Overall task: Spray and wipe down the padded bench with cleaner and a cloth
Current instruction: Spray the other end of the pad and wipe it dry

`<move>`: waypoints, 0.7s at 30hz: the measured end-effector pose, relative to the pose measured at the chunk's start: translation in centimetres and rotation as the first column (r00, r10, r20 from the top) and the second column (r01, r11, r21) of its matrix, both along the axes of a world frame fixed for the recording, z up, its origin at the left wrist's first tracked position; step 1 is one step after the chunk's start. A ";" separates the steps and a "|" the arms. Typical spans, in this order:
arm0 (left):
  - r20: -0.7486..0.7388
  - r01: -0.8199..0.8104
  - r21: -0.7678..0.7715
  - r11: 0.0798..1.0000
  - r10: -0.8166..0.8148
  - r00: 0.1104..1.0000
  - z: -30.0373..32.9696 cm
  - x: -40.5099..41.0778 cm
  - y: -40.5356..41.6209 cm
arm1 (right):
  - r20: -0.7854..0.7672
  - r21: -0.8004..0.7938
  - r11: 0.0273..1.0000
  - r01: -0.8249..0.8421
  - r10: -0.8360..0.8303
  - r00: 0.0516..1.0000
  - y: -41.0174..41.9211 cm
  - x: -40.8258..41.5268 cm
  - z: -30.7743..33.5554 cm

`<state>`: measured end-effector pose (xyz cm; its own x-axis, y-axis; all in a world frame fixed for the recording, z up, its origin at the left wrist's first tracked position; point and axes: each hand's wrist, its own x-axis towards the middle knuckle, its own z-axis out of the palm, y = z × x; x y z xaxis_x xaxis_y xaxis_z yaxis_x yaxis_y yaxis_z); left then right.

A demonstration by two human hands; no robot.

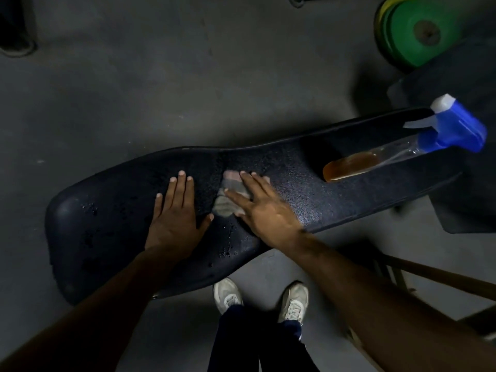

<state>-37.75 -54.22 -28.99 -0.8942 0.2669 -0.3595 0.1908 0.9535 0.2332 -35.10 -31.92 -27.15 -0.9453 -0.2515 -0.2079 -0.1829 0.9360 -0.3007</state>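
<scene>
Black padded bench (pixel 295 167) spans frame centre, droplets on surface. Grey cloth (pixel 226 204) at mid-bench under right hand (pixel 264 208), fingers spread flat, pressing. Left hand (pixel 175 210) flat beside cloth, fingers straight. Spray bottle (pixel 397 149) lies on bench, right. Green weight plates (pixel 418 30) upper right.

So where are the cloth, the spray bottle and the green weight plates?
cloth (pixel 224 208): head view, on its bare lower part beside the fingers.
spray bottle (pixel 456 127): head view, on its blue trigger head.
green weight plates (pixel 418 30): head view, on the front plate's face.
</scene>
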 end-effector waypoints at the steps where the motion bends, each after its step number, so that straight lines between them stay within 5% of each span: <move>1: 0.002 0.001 -0.002 1.000 -0.001 1.000 0.0 0.0 0.0 | 0.000 -0.002 1.000 -0.005 0.005 1.000 0.2 -1.0 0.0; 7: 0.017 0.002 0.014 1.000 -0.003 1.000 0.0 0.0 0.1 | -0.046 0.051 0.866 0.498 -0.496 0.867 6.1 -5.5 -1.0; 10: 0.036 0.004 0.002 1.000 -0.004 0.999 -0.1 -0.1 0.2 | 0.024 0.064 0.808 0.586 -0.589 0.808 6.3 -7.0 -0.8; 15: 0.061 0.002 -0.031 1.000 0.000 0.998 0.1 -0.3 0.4 | 0.038 -0.019 0.972 0.234 -0.233 0.972 1.0 -5.6 -0.3; 21: 0.069 0.000 -0.054 0.999 0.004 0.998 0.0 -0.3 0.5 | 0.066 -0.080 0.996 0.043 -0.038 0.997 -1.7 -1.6 1.1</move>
<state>-38.08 -53.71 -28.97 -0.8674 0.2433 -0.4341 0.1739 0.9656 0.1935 -36.74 -33.65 -26.05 -0.9405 -0.2314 -0.2490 -0.1229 0.9145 -0.3856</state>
